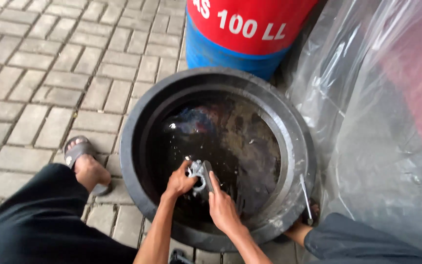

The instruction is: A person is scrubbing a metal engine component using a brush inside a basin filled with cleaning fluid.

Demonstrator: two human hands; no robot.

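Gripping the wet metal part [200, 177] with left hand [179, 182] and right hand [222, 208] over the black tub [289, 195], I risk it slipping into dark water.

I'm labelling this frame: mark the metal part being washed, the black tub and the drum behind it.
metal part [202, 177], head view, its grey body between both hands.
black tub [134, 128], head view, its left rim.
drum [221, 51], head view, its blue lower band.

Red-blue drum [242, 34], clear plastic sheeting [367, 122], grey paver floor [59, 63], sandal [76, 151] on foot, thin rod [306, 198]
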